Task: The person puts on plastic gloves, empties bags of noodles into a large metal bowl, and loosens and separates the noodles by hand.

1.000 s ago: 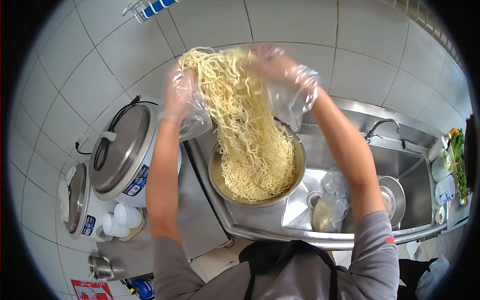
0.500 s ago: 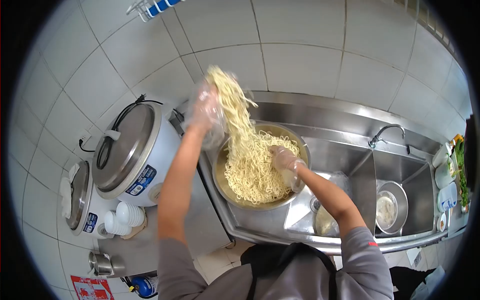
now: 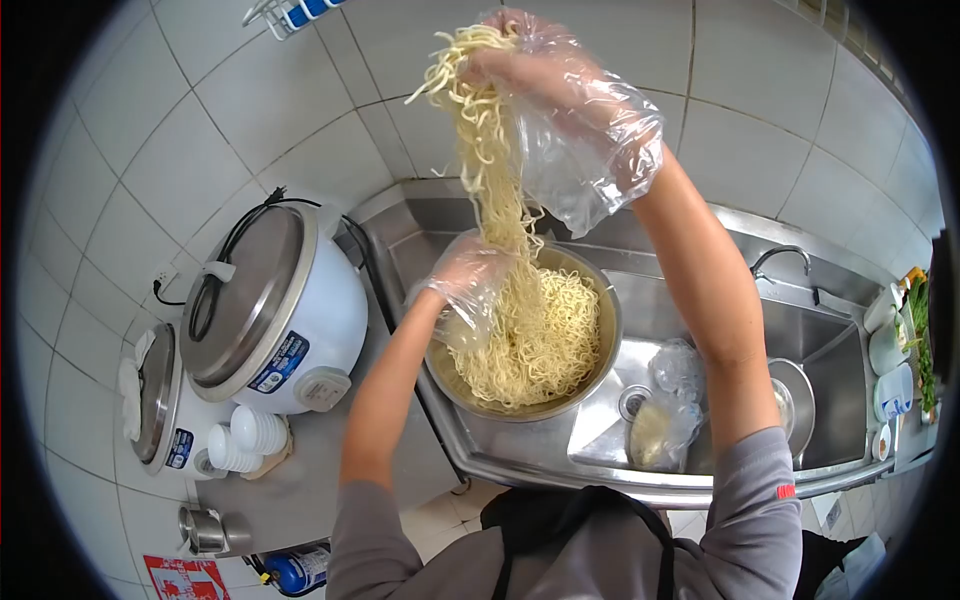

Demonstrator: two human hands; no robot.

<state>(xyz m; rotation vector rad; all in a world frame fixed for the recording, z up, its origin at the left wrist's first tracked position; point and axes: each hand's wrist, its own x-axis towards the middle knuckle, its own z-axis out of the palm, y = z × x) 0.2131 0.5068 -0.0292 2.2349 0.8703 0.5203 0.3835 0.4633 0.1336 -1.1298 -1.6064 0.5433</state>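
Pale yellow noodles fill a wide metal bowl on the left part of the sink unit. High above the bowl, my right hand, in a loose clear plastic glove, is closed on a bunch of noodles that hangs down in long strands to the pile. My left hand, gloved the same way, is at the bowl's left rim. Its fingers are at the lower part of the hanging strands and look closed round them, partly hidden by noodles and plastic.
Left stand two large cookers with metal lids, and stacked white bowls. In the sink basin lies a clear plastic bag. Further right are a faucet, a metal pot and several containers. Tiled wall rises behind.
My right hand has risen from the pile with a bunch of noodles. My left hand has come down from above the bowl to its left side, its raised noodles lowered.
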